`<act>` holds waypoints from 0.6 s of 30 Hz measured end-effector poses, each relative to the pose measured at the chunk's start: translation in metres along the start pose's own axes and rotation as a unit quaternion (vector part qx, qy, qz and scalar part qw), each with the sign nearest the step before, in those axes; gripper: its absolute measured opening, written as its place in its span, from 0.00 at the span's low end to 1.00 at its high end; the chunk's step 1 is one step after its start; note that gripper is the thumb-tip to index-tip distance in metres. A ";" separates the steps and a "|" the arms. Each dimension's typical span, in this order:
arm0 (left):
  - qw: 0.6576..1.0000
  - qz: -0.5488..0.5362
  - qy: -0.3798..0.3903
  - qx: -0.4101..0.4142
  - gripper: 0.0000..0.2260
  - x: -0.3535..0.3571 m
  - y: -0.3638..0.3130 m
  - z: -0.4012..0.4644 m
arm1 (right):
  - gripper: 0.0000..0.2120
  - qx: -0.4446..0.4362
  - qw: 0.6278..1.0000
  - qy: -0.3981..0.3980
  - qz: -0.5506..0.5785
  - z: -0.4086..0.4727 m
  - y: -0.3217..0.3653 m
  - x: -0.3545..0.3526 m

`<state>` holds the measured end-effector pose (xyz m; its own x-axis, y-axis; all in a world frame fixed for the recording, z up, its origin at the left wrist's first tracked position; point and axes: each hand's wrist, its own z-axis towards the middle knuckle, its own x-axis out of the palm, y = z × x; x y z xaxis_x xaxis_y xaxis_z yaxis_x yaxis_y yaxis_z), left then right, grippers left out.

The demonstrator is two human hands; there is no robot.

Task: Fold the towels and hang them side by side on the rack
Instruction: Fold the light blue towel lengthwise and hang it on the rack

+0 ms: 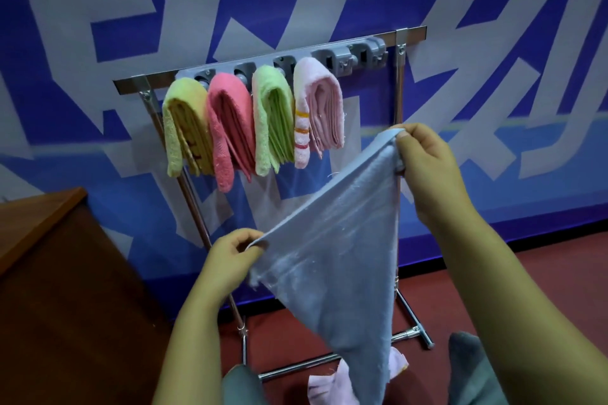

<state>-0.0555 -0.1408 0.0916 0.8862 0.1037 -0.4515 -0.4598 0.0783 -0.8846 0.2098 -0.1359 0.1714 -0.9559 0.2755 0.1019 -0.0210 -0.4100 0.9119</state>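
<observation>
I hold a light blue towel stretched slantwise in front of the rack. My left hand pinches its lower left corner. My right hand pinches the upper right corner, higher up. The towel's free end hangs down to a point near the floor. On the metal rack, several folded towels hang side by side from a grey clip bar: a yellow towel, a red towel, a green towel and a pink striped towel. Two clips at the bar's right end hold nothing.
A pale pink towel lies on the red floor behind the blue one's tip. A brown wooden table stands at the left. My knees in grey trousers show at the bottom. Behind the rack is a blue and grey patterned wall.
</observation>
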 end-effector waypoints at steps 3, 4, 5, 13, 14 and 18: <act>0.997 -0.055 -0.045 0.001 0.08 -0.011 0.009 0.000 | 0.11 0.007 1.000 -0.019 0.008 0.009 0.001 -0.010; 0.993 -0.105 -0.061 0.005 0.07 -0.015 0.010 0.001 | 0.12 0.008 1.000 -0.023 0.004 0.013 0.000 -0.014; 0.983 -0.170 -0.076 0.004 0.06 -0.019 0.010 0.002 | 0.12 0.009 1.000 -0.023 -0.003 0.016 0.000 -0.019; 0.913 -0.382 -0.131 0.059 0.04 -0.041 -0.012 0.015 | 0.09 -0.051 0.963 -0.038 -0.263 0.030 -0.011 -0.051; 0.914 -0.377 -0.133 0.064 0.04 -0.042 -0.013 0.017 | 0.08 -0.052 0.958 -0.045 -0.277 0.030 -0.012 -0.052; 0.906 -0.385 -0.150 0.094 0.10 -0.048 -0.020 0.019 | 0.11 -0.039 0.972 -0.051 -0.226 0.028 -0.009 -0.062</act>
<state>-0.0896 -0.1287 0.1330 0.9058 0.2101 0.3680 0.2613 0.4067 -0.8754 0.2771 -0.1246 0.1684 -0.8102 0.5258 -0.2590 -0.4572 -0.2904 0.8406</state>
